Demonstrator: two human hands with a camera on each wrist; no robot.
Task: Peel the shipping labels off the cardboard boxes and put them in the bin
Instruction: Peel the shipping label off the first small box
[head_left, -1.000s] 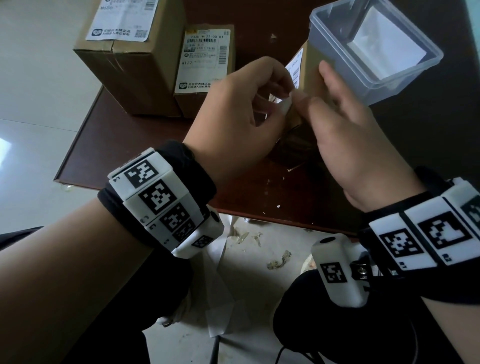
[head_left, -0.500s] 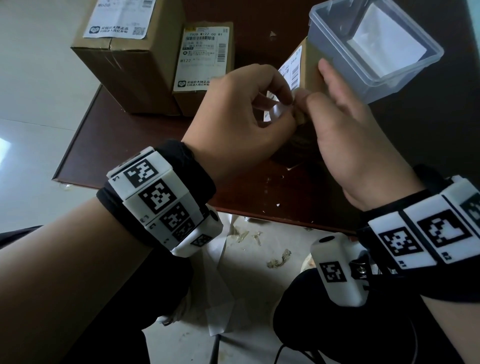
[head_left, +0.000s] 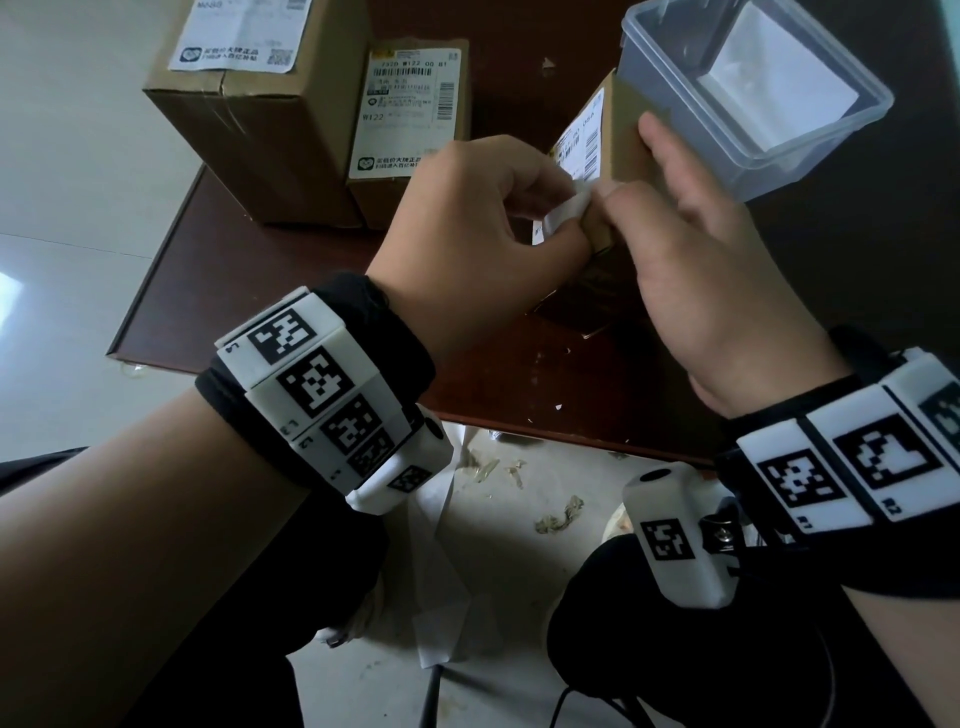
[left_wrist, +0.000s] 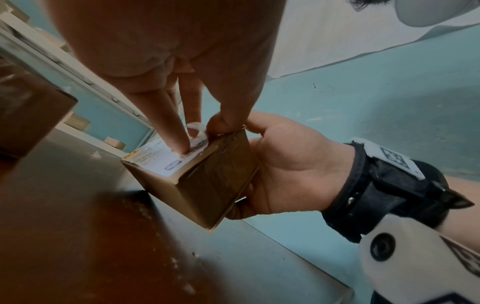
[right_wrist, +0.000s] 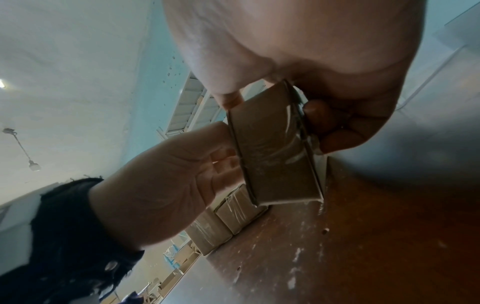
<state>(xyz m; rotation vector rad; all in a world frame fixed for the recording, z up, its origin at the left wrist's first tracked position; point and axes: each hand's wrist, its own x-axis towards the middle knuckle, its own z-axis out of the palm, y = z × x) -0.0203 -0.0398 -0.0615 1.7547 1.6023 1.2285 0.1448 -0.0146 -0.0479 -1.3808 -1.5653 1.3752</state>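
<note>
Small box (head_left: 618, 171) stands tilted on the table (head_left: 291, 291), held between both hands. Right hand (head_left: 711, 270) wraps the box from the right, fingers up its far face, thumb on the near edge. Left hand (head_left: 467, 223) pinches the lifted corner of the label (head_left: 571, 205) between thumb and fingers; in the left wrist view one finger also presses down on the label face beside the curled-up bit.

Key relation: the label lies on the box's left-facing side, long axis running away from the person and upward, with the loose corner at the near end. So, judging from this, the pull has to run along that axis away from the body, left hand doing the peeling, right hand only bracing. Most of the label looks stuck down, so peeling is at an early stage. The bin (head_left: 753, 88), clear plastic, sits just behind and right of the box, nearer the right hand.

Counts: three boxes in the head view, the held one plus a big box (head_left: 249, 119) and a medium box (head_left: 410, 130) at the far left, each with its label on. One bin, with one white sheet visible inside. Paper scraps on the floor (head_left: 519, 519) below.
</note>
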